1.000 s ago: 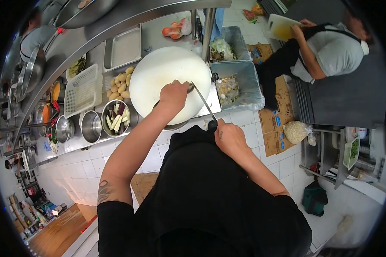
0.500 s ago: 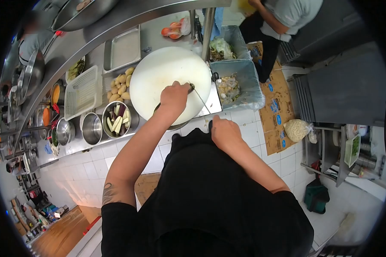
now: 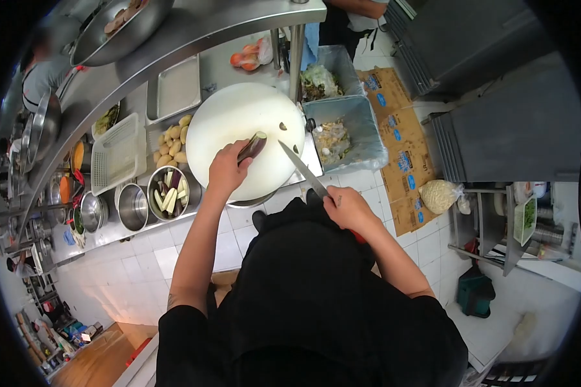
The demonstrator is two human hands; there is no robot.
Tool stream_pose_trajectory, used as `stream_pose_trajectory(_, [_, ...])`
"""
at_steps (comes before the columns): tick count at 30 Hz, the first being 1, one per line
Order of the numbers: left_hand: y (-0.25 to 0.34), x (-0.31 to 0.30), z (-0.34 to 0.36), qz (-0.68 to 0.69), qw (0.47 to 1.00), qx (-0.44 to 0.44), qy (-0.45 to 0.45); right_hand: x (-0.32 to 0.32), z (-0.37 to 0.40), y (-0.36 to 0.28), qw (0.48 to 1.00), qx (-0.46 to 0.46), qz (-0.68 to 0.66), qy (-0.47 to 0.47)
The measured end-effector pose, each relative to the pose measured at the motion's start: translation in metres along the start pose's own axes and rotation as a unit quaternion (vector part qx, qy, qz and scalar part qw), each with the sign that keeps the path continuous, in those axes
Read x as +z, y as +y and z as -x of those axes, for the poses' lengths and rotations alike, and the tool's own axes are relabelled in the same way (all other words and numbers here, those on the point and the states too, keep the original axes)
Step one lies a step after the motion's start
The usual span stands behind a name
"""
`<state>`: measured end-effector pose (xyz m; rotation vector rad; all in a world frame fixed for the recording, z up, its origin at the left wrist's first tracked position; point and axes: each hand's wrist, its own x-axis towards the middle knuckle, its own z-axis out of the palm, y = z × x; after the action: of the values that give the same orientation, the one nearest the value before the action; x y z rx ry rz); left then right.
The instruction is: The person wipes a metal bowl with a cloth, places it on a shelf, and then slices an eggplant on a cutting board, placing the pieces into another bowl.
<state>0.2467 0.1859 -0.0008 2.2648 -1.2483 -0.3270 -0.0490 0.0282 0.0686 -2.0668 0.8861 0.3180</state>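
On the round white cutting board (image 3: 223,106) lies a purple eggplant (image 3: 253,148) with its far end cut off, showing pale flesh. My left hand (image 3: 228,169) is closed around the near part of it. My right hand (image 3: 350,209) grips a kitchen knife (image 3: 303,170) by its handle; the blade points toward the board, its tip apart from the eggplant. Two small dark cut-off pieces lie on the board's right side, one an eggplant end (image 3: 283,126). Left of the board, a metal pot (image 3: 151,205) holds cut eggplant pieces.
Potatoes (image 3: 173,143), a white plastic basket (image 3: 117,155) and a metal tray (image 3: 174,90) stand left of the board. At right are lined waste bins (image 3: 368,138). A metal shelf (image 3: 226,31) runs overhead. Another person (image 3: 358,13) stands at the back.
My left hand has drawn back to the left with the eggplant, whose cut end now shows. The knife has moved off it, and small cut pieces lie apart. The other person has moved back.
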Motion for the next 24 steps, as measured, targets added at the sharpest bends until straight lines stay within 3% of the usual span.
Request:
stream_pose_trajectory(2, [-0.003,0.002,-0.001,0.008,1.0,0.001,0.004,0.0,0.006,0.009,0.999,0.029,-0.006,-0.034])
stream_pose_trajectory(4, [-0.005,0.004,0.0,0.017,1.0,0.012,0.019,0.009,0.006,0.031,0.982,-0.032,0.108,0.153])
stream_pose_trajectory(6, [-0.002,0.005,0.001,0.012,1.0,0.006,0.018,0.014,0.001,0.03,0.985,-0.033,0.096,0.141])
stream_pose_trajectory(9, [0.009,0.006,-0.001,-0.003,1.0,0.0,0.016,0.032,-0.031,0.018,0.985,-0.118,0.071,0.105])
stream_pose_trajectory(13, [0.017,0.004,0.002,-0.044,0.999,-0.005,0.018,0.033,-0.049,0.004,0.979,-0.027,0.081,0.184])
stream_pose_trajectory(17, [0.021,0.008,0.002,-0.044,0.999,-0.015,0.022,0.036,-0.042,0.014,0.982,-0.096,0.042,0.158])
stream_pose_trajectory(19, [0.019,0.012,0.003,-0.017,0.999,-0.02,0.035,0.036,-0.043,0.016,0.986,0.014,-0.163,0.032])
stream_pose_trajectory(23, [0.024,0.012,0.007,-0.009,0.998,-0.012,0.055,0.034,-0.039,0.018,0.981,0.04,-0.19,0.009])
stream_pose_trajectory(24, [0.024,0.011,0.007,-0.014,0.998,-0.013,0.054,0.033,-0.031,0.017,0.985,0.0,-0.171,0.031])
